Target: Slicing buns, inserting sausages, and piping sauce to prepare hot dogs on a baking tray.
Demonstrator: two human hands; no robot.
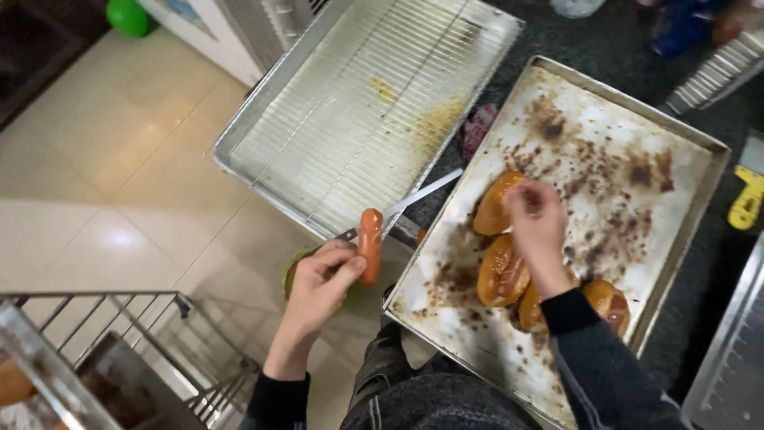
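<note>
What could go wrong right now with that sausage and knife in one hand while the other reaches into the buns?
The left hand pinches both a sausage and a knife; that doubled grip looks loose, and either could slip to the floor below. The blade points toward the right hand, which is on the buns, so a quick move might nick it. The empty tray seems to overhang the counter edge and could tip if bumped.

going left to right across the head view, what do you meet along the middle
metal rack → left hand → sausage → buns → right hand → stained baking tray → yellow scraper
</note>
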